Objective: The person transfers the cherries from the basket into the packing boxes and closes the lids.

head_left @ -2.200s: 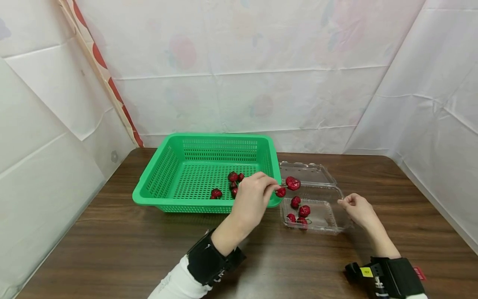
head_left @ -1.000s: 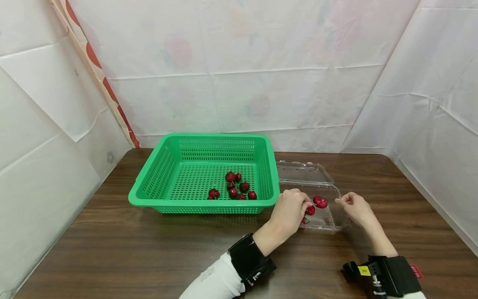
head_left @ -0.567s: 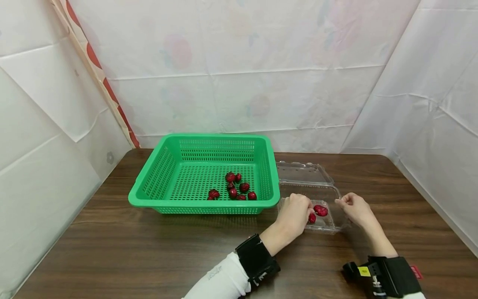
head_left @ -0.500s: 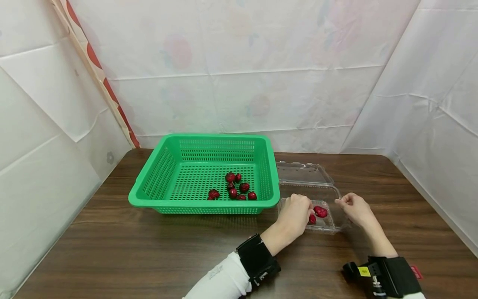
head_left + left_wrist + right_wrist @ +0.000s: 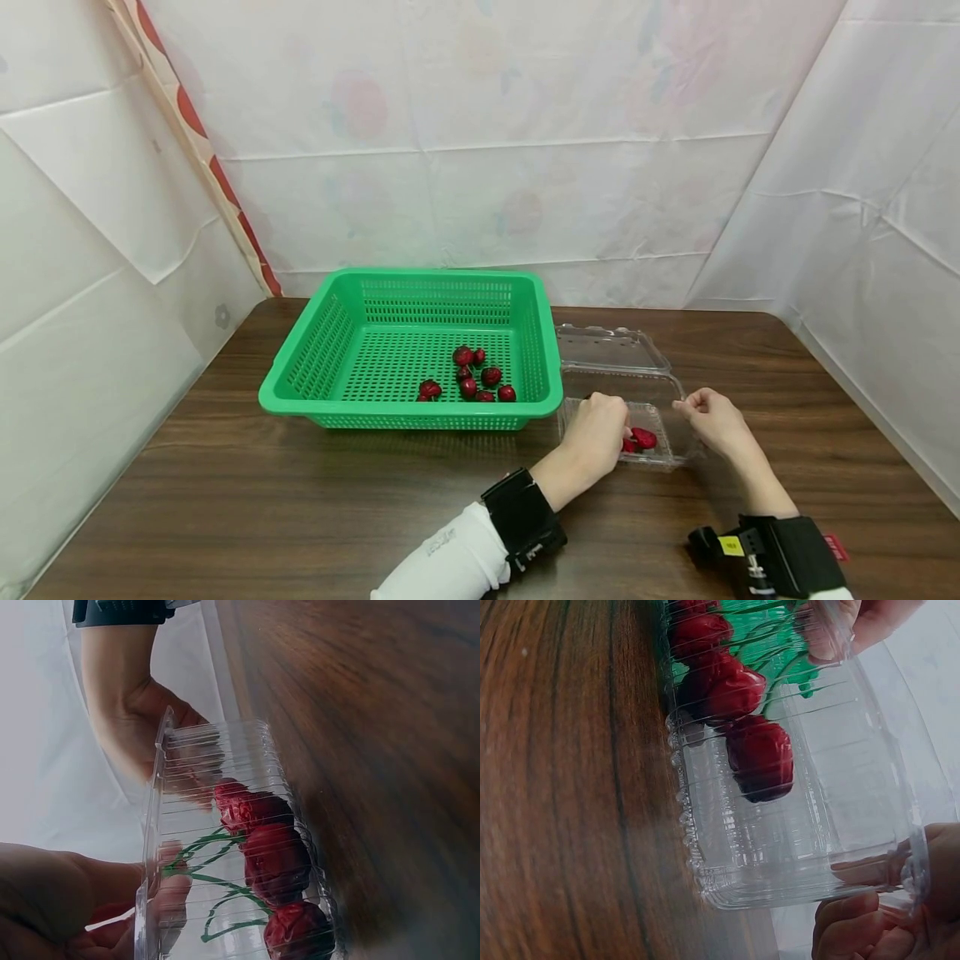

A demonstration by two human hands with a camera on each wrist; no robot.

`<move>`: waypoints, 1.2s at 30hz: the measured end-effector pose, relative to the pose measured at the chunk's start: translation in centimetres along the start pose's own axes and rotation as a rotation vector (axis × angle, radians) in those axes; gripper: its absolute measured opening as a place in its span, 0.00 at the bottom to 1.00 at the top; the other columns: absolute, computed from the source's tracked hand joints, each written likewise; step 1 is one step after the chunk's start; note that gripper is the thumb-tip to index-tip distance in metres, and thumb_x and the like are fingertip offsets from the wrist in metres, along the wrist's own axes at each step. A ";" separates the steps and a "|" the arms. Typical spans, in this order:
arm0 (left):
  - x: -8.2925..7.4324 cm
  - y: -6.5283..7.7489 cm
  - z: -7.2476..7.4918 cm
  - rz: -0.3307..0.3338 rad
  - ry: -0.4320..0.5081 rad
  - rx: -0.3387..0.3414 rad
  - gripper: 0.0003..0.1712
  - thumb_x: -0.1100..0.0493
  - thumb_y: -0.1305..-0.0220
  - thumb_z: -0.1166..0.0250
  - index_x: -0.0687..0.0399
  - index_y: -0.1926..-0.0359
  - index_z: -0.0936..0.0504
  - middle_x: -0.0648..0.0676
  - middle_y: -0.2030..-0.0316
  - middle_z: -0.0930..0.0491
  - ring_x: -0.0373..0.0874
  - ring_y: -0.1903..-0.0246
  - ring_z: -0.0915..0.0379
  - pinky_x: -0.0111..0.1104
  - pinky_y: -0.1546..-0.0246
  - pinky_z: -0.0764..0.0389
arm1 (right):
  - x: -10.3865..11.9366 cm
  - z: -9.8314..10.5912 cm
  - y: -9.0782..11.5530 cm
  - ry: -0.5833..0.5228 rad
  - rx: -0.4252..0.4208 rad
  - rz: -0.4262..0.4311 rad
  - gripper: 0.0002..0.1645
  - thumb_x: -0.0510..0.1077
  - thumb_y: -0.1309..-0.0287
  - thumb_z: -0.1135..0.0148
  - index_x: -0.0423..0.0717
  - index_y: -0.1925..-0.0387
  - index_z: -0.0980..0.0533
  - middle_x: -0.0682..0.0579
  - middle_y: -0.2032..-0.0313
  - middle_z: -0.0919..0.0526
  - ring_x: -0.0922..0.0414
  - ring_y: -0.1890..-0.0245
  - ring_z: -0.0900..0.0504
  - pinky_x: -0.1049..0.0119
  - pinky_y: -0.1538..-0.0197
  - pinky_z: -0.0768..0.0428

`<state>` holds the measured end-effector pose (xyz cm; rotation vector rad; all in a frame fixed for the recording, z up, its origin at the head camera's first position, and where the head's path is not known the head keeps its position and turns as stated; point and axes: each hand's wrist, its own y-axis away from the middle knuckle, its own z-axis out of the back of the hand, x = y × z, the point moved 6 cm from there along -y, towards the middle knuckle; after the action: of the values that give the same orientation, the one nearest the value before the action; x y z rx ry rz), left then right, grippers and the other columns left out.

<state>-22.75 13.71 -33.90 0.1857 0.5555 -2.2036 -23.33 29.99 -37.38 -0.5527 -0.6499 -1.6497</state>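
Note:
In the head view my left hand [image 5: 597, 432] reaches into the clear plastic box [image 5: 671, 457] over its near left part. The left wrist view shows its fingertips at the green stems [image 5: 217, 881] of red cherries [image 5: 277, 862], pinching where the stems come together. The cherries sit low, by the box floor. In the head view two red cherries [image 5: 643, 438] show beside the fingers; the hand hides others. My right hand [image 5: 716, 421] pinches the box's right rim between thumb and fingers, also visible through the wall in the right wrist view.
A green mesh basket [image 5: 300, 408] stands left of the box, with several cherries [image 5: 491, 377] in its near right part. The box's lid [image 5: 611, 346] lies folded back behind it. White cloth [image 5: 480, 208] surrounds the wooden table [image 5: 300, 500].
My left hand has come right, from the basket's edge into the box, carrying cherries by their stems. Over the last half second they have sunk lower. My right hand stays on the rim.

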 end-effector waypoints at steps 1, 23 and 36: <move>0.0 0.0 0.0 0.000 -0.006 0.003 0.13 0.71 0.52 0.39 0.50 0.83 0.19 0.42 0.81 0.21 0.30 0.80 0.27 0.18 0.83 0.33 | 0.0 0.0 0.0 0.000 0.000 0.001 0.17 0.47 0.38 0.53 0.35 0.69 0.37 0.53 0.86 0.36 0.59 0.87 0.35 0.65 0.82 0.34; -0.3 0.0 -0.6 0.073 -0.120 0.064 0.12 0.54 0.47 0.35 0.51 0.83 0.21 0.47 0.80 0.25 0.36 0.81 0.28 0.26 0.83 0.29 | 0.1 0.0 0.1 -0.008 -0.001 0.007 0.17 0.48 0.37 0.53 0.34 0.69 0.37 0.52 0.85 0.35 0.58 0.86 0.34 0.63 0.81 0.32; -0.8 0.9 1.3 0.015 -0.120 0.041 0.11 0.51 0.45 0.37 0.49 0.80 0.20 0.46 0.80 0.27 0.35 0.78 0.30 0.25 0.85 0.31 | 0.1 0.1 0.0 -0.016 0.001 0.015 0.17 0.47 0.38 0.53 0.34 0.70 0.37 0.53 0.87 0.35 0.59 0.87 0.34 0.64 0.81 0.32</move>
<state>-21.50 13.17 -32.78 0.0785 0.4411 -2.1962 -23.32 29.94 -37.21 -0.5700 -0.6568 -1.6320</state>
